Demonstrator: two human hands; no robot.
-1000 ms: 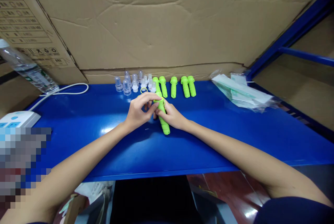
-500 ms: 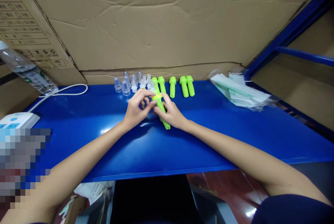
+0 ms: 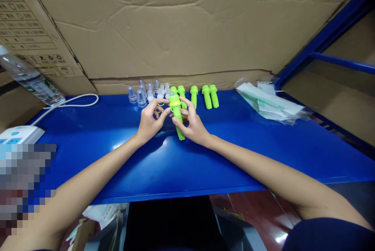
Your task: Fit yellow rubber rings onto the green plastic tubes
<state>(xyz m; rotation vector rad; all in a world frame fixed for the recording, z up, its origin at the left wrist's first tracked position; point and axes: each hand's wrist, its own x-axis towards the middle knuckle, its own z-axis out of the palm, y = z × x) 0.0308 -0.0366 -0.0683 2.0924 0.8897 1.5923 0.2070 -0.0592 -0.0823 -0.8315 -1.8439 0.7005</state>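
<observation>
My right hand [image 3: 193,126] is closed around a green flashlight body [image 3: 178,124], thumb on its near side and fingers behind it. It leans a little, with its wider threaded neck up and away from me. A yellow ring [image 3: 175,103] circles the neck. To its left, my left hand [image 3: 150,121] has its index finger and thumb apart, their tips close to the collar; whether they touch it I cannot tell. Through the gap in these fingers a yellow arc [image 3: 160,104] shows, partly hidden.
Several clear plastic caps [image 3: 141,98] stand behind my left hand. More green flashlight bodies [image 3: 206,97] lie along the cardboard wall [image 3: 175,28]. Plastic-wrapped packets [image 3: 266,100] are at the right; a water bottle [image 3: 38,85], white cable [image 3: 84,97] and power strip [image 3: 22,136] at the left.
The held flashlight body has turned more upright, and its threaded neck now shows above the yellow ring. My left thumb and index finger have drawn slightly left, off the neck.
</observation>
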